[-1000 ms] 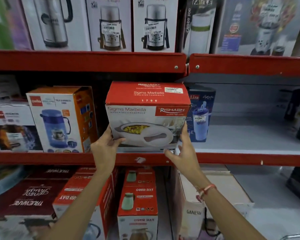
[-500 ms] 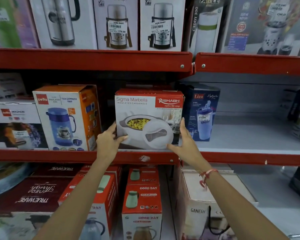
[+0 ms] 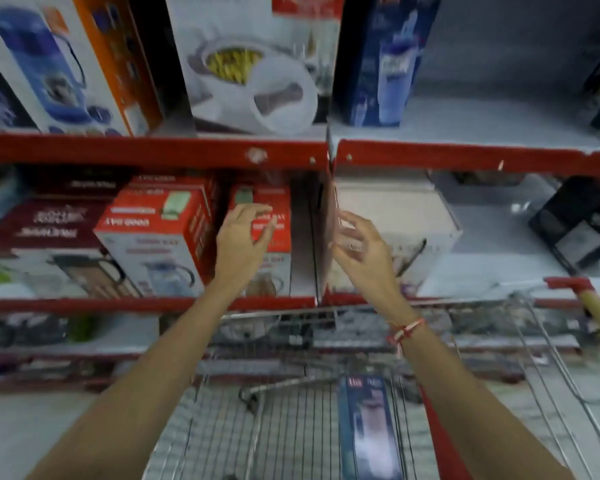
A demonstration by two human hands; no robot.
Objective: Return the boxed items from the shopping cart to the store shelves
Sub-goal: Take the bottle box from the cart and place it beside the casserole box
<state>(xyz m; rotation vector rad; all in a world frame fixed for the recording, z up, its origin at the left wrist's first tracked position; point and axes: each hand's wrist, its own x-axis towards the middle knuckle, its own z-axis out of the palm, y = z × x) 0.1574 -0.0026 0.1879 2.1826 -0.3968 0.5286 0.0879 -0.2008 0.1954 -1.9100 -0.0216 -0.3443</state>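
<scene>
The white and red casserole box (image 3: 253,64) stands on the red-edged shelf (image 3: 153,152), between an orange flask box (image 3: 59,64) and a dark blue bottle box (image 3: 385,60). My left hand (image 3: 245,237) and my right hand (image 3: 364,247) hang in the air below that shelf, fingers spread, holding nothing. Under my arms is the wire shopping cart (image 3: 291,427). A blue bottle box (image 3: 369,427) lies flat in its basket. The picture is blurred by motion.
Red jug boxes (image 3: 160,237) and a white box (image 3: 395,220) fill the lower shelf behind my hands. A black rack (image 3: 579,223) stands at the right. The cart's red handle (image 3: 582,289) juts out at the right.
Both hands have let go of the casserole box, which stays on the shelf, and have dropped lower. My view has tilted down, bringing the cart into sight.
</scene>
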